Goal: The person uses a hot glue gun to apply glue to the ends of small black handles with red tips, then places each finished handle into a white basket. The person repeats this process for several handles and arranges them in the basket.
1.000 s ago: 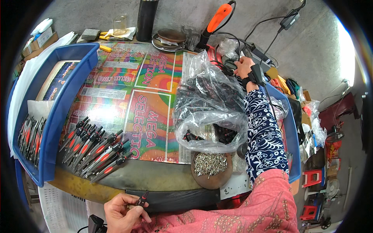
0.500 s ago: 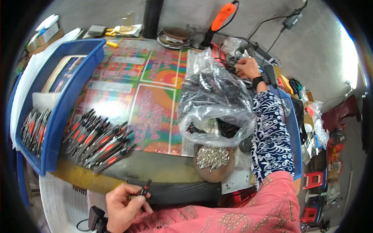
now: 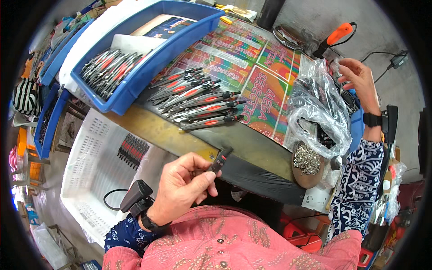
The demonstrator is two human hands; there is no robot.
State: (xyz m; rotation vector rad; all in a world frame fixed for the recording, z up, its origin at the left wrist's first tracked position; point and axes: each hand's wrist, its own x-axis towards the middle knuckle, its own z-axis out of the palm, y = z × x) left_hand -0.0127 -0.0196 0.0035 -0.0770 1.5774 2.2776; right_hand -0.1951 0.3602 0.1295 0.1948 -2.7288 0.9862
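Note:
My left hand (image 3: pixel 186 180), above the table's near edge, pinches a short black pen part (image 3: pixel 219 162) with small red marks between thumb and fingers. At the far right, my right hand (image 3: pixel 360 83) has its fingers bent round a piece of clear plastic (image 3: pixel 335 67); whether it belongs to the large bag is unclear. That clear plastic bag (image 3: pixel 299 112) gapes toward me, with dark parts inside. Close by, a round brown dish (image 3: pixel 302 180) holds many small silvery metal pieces. A fanned pile of grey, black and red pens (image 3: pixel 198 96) lies on the table, left of the bag.
A blue bin (image 3: pixel 166 49) with many pens stands at the table's left. Below it is a white plastic crate (image 3: pixel 92 157) containing a row of black-and-red pens (image 3: pixel 132 150). An orange-handled tool (image 3: pixel 339 33) with a cord stands at the back right, against the wall.
The view has swung left and down, bringing the white crate into sight. My right hand has lifted from the clutter beside the bag, with clear plastic at its fingers. My left keeps the pen part.

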